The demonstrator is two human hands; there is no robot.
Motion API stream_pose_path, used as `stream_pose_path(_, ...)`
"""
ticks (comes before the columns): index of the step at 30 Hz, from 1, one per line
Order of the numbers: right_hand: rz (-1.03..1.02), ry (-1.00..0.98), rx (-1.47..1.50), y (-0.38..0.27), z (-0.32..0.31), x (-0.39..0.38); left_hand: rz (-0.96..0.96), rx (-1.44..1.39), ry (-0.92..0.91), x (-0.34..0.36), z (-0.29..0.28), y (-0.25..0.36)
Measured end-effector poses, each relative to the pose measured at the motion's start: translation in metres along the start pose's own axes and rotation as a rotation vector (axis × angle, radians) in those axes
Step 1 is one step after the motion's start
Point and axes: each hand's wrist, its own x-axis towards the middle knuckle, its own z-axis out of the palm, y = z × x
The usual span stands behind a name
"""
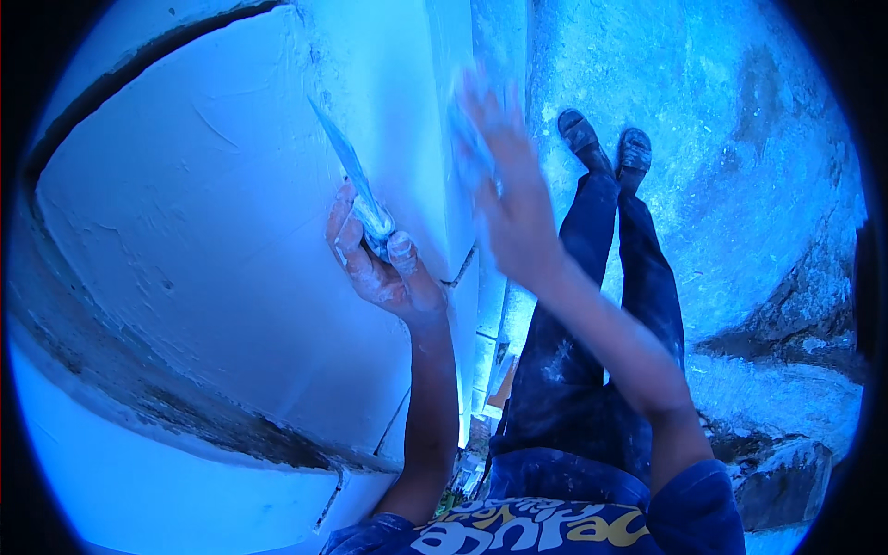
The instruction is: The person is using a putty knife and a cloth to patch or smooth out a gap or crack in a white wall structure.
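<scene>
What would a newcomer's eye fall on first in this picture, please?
Probably the thin-bladed tool left of centre, gripped in the left hand, its blade pointing up and leftward. Next, the blurred right hand near top centre; whether it holds anything is unclear. Dark trousers also stand out, right of centre.

"What does the flat tool point(352, 169) look like?"

"A thin blade, bluish in this light, its tip toward eleven o'clock. The thicker lower end, toward five, is smeared with something pale."

"How does it sit?"

"Tilted, gripped in the left hand point(396, 289): fingers at its nine o'clock side, thumb between four and five. A smooth pale surface point(222, 222) lies behind; I can't tell whether they touch."

"And by the right hand point(511, 185)?"

"A pale bluish patch toward its eleven o'clock, too blurred to identify."
</scene>
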Motion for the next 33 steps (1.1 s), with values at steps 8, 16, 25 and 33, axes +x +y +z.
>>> stream_pose_path(8, 0.155, -0.107, 0.3, 0.01, -0.012, 0.022, 0.075, 0.056, -0.112, 0.007, 0.003, 0.003)
stream_pose_path(16, 0.278, -0.068, 0.405, 0.002, -0.009, 0.017, 0.058, 0.11, -0.106, 0.007, -0.001, 0.002)
stream_pose_path(25, 0.051, -0.099, -0.052, -0.009, -0.009, -0.008, -0.001, 0.136, -0.064, 0.001, 0.003, 0.002)
stream_pose_path(33, 0.101, -0.015, 0.213, -0.002, -0.008, 0.017, -0.018, 0.229, -0.082, 0.007, 0.003, 0.012)
